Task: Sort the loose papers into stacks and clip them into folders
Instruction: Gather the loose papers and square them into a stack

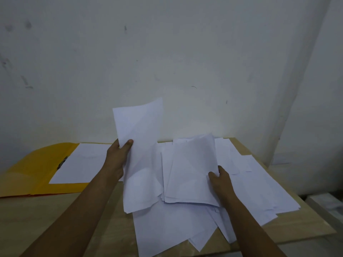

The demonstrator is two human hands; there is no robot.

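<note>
Both forearms reach forward over the table from the lower corners of view. Left hand (118,154) is raised, thumb on the near face and fingers behind, pinching an upright sheet (139,145) by its left edge; the sheet's lower end curls down onto the pile. Right hand (220,179) sits lower, thumb on top, gripping the right edge of a small stack (191,169) tilted up off the pile; its fingers are hidden beneath, so how many sheets it holds is unclear.

Wall (167,52): pale, scuffed, directly behind the table. Table (55,216): light wood grain, dim lighting.

Loose papers (250,182): white, blank as far as visible, fanned untidily across the right half of the table, corners overhanging the near edge. Folder (27,175): yellow, lying open at left, with a white sheet (83,162) in it and a dark clip (63,162) at that sheet's left edge.
</note>
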